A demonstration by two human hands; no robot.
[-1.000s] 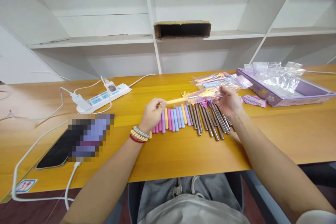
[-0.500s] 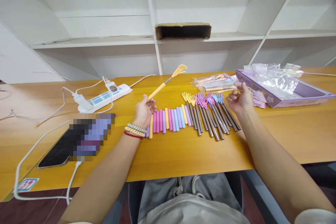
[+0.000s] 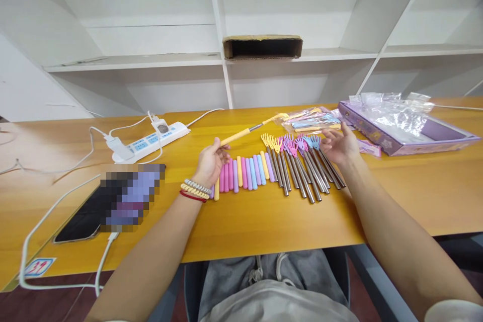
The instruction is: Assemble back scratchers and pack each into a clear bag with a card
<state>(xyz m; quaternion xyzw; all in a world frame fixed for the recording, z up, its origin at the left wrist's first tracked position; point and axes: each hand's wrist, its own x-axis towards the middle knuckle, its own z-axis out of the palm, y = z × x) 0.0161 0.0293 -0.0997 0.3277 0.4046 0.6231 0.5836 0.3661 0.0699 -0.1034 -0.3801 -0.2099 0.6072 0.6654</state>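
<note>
My left hand grips the yellow handle of a back scratcher, whose metal shaft and yellow claw point right toward the plastic-wrapped packs. Below it lies a row of loose handles in pink, purple, yellow and blue. To their right is a group of claw heads on metal rods, their claws pointing away from me. Nothing is in my right hand; its fingers are apart, just beyond the blue claws and near the wrapped back scratchers.
On the right stands a purple box with clear plastic bags in it. A white power strip with cables and a phone lie to the left. A cardboard box sits on the white shelf behind.
The back scratcher in my left hand has tipped lower and to the right, its claw now by the wrapped packs. The fingers of my right hand have opened out.
</note>
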